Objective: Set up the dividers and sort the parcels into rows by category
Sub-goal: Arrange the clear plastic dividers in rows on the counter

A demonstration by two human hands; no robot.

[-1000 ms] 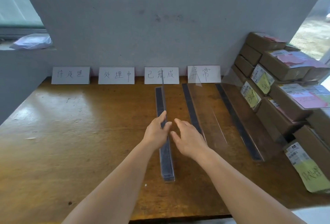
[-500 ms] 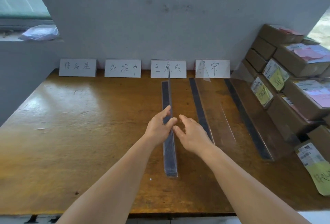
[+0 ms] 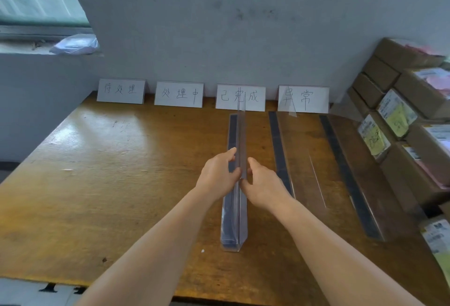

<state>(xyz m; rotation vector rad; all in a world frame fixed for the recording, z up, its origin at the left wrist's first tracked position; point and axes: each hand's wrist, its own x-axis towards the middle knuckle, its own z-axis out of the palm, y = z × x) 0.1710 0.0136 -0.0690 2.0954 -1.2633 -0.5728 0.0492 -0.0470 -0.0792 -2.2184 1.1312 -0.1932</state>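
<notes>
Fingers (image 3: 231, 157) of the left hand (image 3: 216, 176) and those of the right hand (image 3: 261, 184) pinch the middle of a clear divider (image 3: 239, 135) from either side, thumbs and fingertips curled onto its upright pane. That is what the head view shows; it is the only view. The divider stands on its dark base strip on the table (image 3: 109, 184), running from the near edge toward the wall, and its far end reaches the third card (image 3: 240, 97).

Two more dividers (image 3: 280, 149) lie to the right, one of them just beside the parcels (image 3: 394, 120), which are stacked at the table's right end and not yet sorted.

Judging from this, the divider step is in hand: this pane sits in front of the third card rather than in a gap between cards, so the next move likely calls for shifting it sideways while keeping it square to the wall.

Four handwritten cards lean against the wall. From left they read 待处理 (image 3: 121, 90), 处理中 (image 3: 179, 93), 已完成 and 异常 (image 3: 303, 98). The parcels carry white printed labels and yellow and pink notes, too small to read.
</notes>
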